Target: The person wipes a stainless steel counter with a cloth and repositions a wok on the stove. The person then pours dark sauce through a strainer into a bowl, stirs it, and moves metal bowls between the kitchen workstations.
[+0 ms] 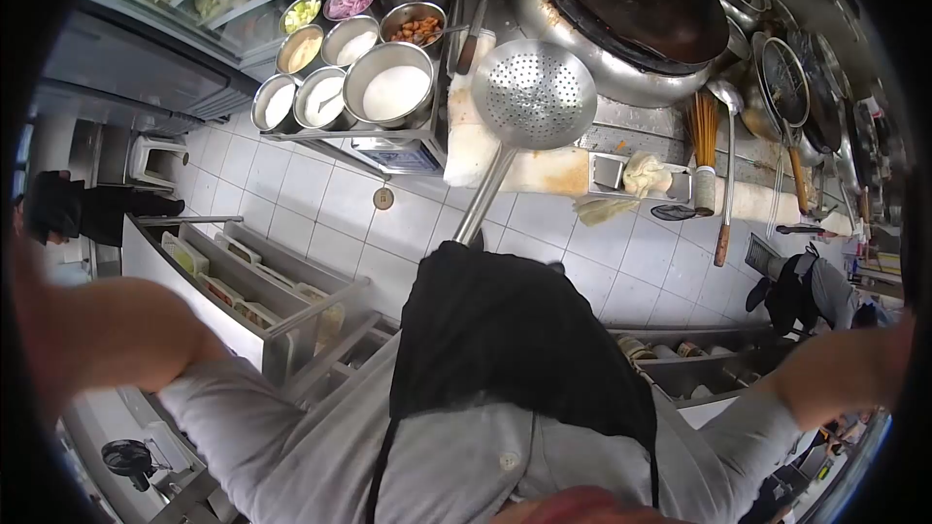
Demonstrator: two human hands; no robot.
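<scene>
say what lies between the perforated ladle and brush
In the head view, a towel, then a metal tray with a crumpled cloth, lie between the perforated ladle and brush.

A black apron (515, 335) covers a grey buttoned shirt (442, 466).

You have a blackened wok (636, 2) at one o'clock. Sliced purple onion (350, 1) sits at eleven, a bamboo brush (704, 134) at two.

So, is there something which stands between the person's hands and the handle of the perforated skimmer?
Nothing visible blocks the handle of the perforated skimmer; it points toward the black apron. Both hands are out of view, only the forearms show, so their full path cannot be checked.
</scene>
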